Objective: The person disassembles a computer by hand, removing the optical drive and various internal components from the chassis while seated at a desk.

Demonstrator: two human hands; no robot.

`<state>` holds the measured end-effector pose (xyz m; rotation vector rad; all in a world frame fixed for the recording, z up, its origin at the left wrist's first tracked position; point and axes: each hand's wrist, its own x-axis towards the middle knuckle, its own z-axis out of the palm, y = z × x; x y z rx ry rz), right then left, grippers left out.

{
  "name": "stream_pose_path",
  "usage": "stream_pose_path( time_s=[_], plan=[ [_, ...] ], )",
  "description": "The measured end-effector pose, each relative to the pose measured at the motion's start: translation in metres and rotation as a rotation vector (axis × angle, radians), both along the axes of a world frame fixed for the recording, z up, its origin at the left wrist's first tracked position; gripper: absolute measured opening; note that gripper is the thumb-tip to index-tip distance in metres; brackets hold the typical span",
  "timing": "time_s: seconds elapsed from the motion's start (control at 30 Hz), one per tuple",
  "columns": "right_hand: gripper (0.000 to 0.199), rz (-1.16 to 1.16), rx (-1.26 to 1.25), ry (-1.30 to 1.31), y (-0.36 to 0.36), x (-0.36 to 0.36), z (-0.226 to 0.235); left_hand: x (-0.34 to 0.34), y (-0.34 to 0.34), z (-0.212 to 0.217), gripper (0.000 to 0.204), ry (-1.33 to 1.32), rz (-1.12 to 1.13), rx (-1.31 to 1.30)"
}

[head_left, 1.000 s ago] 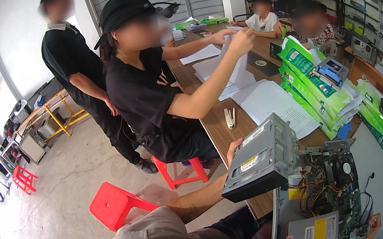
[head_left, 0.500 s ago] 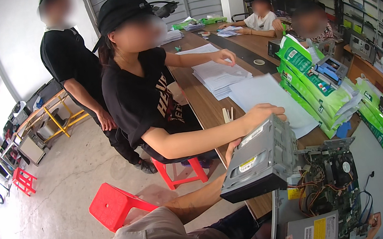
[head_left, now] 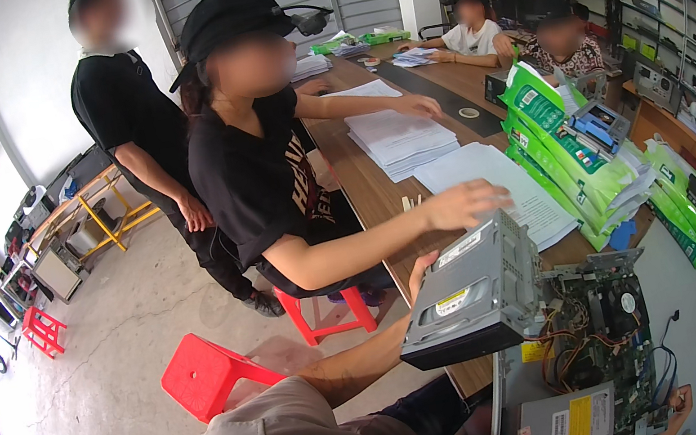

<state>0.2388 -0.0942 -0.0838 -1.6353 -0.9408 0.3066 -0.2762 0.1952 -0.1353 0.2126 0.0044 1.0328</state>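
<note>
My left hand (head_left: 423,275) is closed on the far left edge of a grey metal drive cage (head_left: 468,285) with a dark lower end, held tilted up; most of its fingers are hidden behind the cage. Below and right of it lies an opened desktop computer case, with a green circuit board (head_left: 609,313), brown and orange cables (head_left: 557,357) and a silver power supply (head_left: 567,421) bearing yellow and white labels. My right hand (head_left: 681,411) shows only in part at the lower right, fingers curled beside the board's corner; what they hold, if anything, cannot be made out.
Beyond the cage, a co-worker's hand (head_left: 469,203) hovers over printed sheets (head_left: 511,182) on the wooden table. Green and white paper packages (head_left: 550,140) stand right of the sheets. A red stool (head_left: 200,377) stands left of my arm. Other people sit or stand farther back.
The co-worker's near hand has risen slightly left, off the sheets; the blurred top sheet now lies flat with print showing. Their other hand has shifted right. My hands and the cage look unchanged.
</note>
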Motion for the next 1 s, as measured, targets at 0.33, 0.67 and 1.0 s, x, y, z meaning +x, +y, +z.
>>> stream_pose_path(
  time_s=[0.33,0.67,1.0],
  plan=[
    [0.015,0.018,0.088,0.092,0.001,0.004,-0.004,0.004,0.001,-0.002,0.056,0.081,0.040,-0.024],
    [0.016,-0.046,-0.016,-0.011,0.001,0.004,-0.004,0.006,-0.003,0.004,0.057,-0.077,-0.047,0.039],
    [0.015,0.005,-0.027,-0.140,0.004,0.006,-0.009,0.002,-0.001,-0.002,0.057,0.077,0.015,-0.033]
  ],
)
